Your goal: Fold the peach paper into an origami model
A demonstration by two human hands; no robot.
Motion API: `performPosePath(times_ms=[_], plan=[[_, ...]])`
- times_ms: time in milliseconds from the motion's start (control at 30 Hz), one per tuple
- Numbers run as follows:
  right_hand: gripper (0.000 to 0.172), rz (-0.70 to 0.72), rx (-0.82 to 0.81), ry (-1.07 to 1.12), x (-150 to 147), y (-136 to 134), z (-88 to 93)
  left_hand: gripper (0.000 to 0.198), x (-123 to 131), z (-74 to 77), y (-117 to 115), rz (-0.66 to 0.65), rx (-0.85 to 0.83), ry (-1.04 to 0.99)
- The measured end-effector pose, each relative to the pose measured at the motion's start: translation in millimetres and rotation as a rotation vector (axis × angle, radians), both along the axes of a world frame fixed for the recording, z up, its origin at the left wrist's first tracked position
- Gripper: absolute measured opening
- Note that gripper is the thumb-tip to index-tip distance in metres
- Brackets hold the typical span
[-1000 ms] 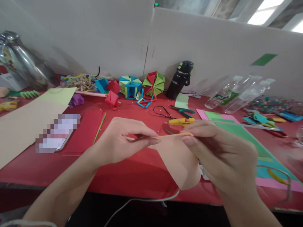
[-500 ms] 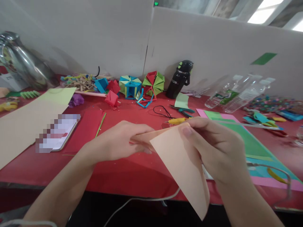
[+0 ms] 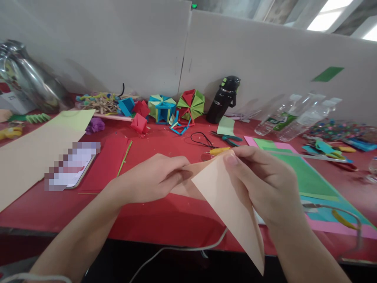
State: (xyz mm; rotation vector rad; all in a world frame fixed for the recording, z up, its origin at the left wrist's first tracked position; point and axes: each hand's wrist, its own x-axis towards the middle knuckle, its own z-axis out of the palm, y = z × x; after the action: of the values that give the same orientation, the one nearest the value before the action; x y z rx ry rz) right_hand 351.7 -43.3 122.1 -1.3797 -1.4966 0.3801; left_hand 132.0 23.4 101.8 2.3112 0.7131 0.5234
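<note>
A folded sheet of pale peach paper (image 3: pixel 226 204) hangs between my two hands above the front of the table. Its large triangular flap points down past the table edge. My right hand (image 3: pixel 265 181) pinches the top corner, thumb in front and fingers behind. At the other end, my left hand (image 3: pixel 159 177) grips the paper between thumb and fingers; part of the paper there is hidden by the hand. Just behind the right fingertips lies a yellow-handled tool (image 3: pixel 219 151).
A phone (image 3: pixel 78 165) and red paper (image 3: pixel 103 165) lie left. Folded paper shapes (image 3: pixel 161 108), a black bottle (image 3: pixel 222 100) and pliers (image 3: pixel 228 139) are at the back. Coloured sheets (image 3: pixel 318 177) and clear bottles (image 3: pixel 308 118) are on the right. A white cable (image 3: pixel 176 248) crosses the front edge.
My left thumb and fingers have closed together on the paper's left part, and a lower layer now shows beneath them. The hanging flap has shifted slightly right.
</note>
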Motion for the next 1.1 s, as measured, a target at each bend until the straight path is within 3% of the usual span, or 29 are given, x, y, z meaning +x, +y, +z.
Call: performPosePath(times_ms=[333,600,800,1100], plan=[[0.018,0.092,-0.118,-0.004,2.5,0.8,3.1,0.016,3.1,-0.5,-1.3,0.027,0.059,0.014],[0.014,0.125,-0.167,0.11,3.7,2.2,-1.7,0.025,3.2,-0.6,-5.6,-0.027,0.001,0.023],[0.019,0.116,-0.251,0.156,0.1,2.6,3.1,0.025,4.4,-1.5,-5.4,-0.043,-0.061,0.015],[0.02,0.068,-0.23,0.125,-2.6,0.8,-1.1,0.028,9.1,-1.4,-9.5,-0.055,-0.096,0.006]])
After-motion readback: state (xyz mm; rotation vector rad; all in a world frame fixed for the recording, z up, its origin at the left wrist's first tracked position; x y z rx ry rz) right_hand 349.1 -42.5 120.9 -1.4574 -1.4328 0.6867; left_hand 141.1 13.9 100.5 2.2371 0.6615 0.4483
